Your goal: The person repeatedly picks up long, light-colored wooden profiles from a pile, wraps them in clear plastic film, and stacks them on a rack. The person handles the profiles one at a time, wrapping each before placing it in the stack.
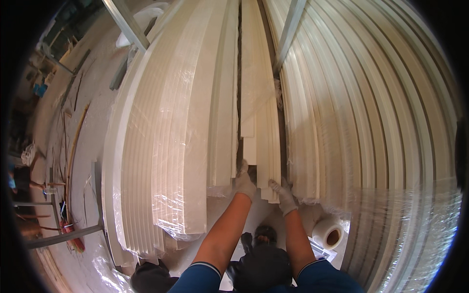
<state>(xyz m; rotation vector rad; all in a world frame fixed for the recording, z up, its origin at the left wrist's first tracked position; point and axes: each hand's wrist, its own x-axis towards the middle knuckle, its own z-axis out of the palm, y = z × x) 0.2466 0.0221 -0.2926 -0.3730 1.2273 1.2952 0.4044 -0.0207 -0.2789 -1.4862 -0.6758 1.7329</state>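
Note:
Long cream boards (pixel 266 122) lie in a narrow stack in front of me, their near ends staggered. My left hand (pixel 245 184), in a pale work glove, is closed at the left edge of this stack, by the end of a shorter board (pixel 249 152); part of its fingers is hidden. Gloved the same way, my right hand (pixel 284 196) grips the right edge near the longest ends, fingertips on the top face and the rest out of sight. A dark gap shows between the hands, beside the shorter board's end.
Film-wrapped bundles of cream boards (pixel 171 122) stand left, with more long wrapped strips (pixel 381 122) on the right. Metal posts (pixel 126 24) rise among them. A roll of clear film (pixel 328 234) sits near my right forearm. Sticks and scraps (pixel 73 151) litter the left floor.

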